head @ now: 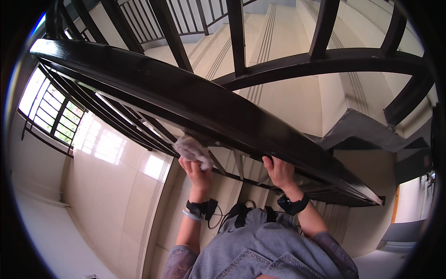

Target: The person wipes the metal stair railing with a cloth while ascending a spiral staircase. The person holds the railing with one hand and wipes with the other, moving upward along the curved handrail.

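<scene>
A greyish cloth (192, 150) is bunched in my left hand (198, 173), held up against the railing below the broad dark handrail (212, 99). Part of the cloth looks blurred. To the right, my right hand (281, 171) rests at the near side of the same handrail, its thumb raised along the lower edge and its other fingers partly hidden beneath. The handrail slants across the view from upper left to lower right, glossy and dark brown or black. Both wrists wear black straps, and a pale bangle circles the left one.
Dark balusters (237, 38) and a curved lower rail stand beyond the handrail. Tiled stairs with grooved edges (263, 45) rise behind them. On the left lie a glossy tiled landing (115, 181) and a barred window (57, 108). More steps (230, 190) descend below my hands.
</scene>
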Available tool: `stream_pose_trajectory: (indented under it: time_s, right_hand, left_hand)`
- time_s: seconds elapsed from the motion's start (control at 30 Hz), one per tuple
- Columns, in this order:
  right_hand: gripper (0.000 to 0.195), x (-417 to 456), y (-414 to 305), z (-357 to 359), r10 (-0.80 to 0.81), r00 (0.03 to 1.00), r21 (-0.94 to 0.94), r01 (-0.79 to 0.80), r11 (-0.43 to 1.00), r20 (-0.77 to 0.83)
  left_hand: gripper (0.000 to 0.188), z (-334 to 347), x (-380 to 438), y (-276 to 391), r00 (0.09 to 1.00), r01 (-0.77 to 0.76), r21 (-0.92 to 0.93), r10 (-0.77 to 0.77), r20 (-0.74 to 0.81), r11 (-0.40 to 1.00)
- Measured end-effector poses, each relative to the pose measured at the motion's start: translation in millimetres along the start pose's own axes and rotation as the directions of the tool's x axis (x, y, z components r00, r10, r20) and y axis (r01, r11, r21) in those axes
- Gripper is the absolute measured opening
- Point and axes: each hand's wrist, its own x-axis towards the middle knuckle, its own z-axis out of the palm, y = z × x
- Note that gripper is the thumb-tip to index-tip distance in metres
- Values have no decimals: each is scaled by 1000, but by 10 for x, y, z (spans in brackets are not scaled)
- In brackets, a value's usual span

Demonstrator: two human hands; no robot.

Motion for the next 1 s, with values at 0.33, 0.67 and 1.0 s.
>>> stream_pose_trajectory:
  time_s: [0.33,0.67,1.0]
  right_hand:
    - [40,-20,-23,-61,37,996,75,-43,996,84]
    - [37,-108,165,77,-36,999,102,35,994,8]
    - [41,-146,88,69,-39,999,100,36,994,28]
  left_hand:
    - [43,1149,-899,-845,490,-778,267,282,825,569]
    - [49,705,-198,-280,504,-681,303,128,854,667]
    - [47,742,13,-561,573,-798,448,274,773,404]
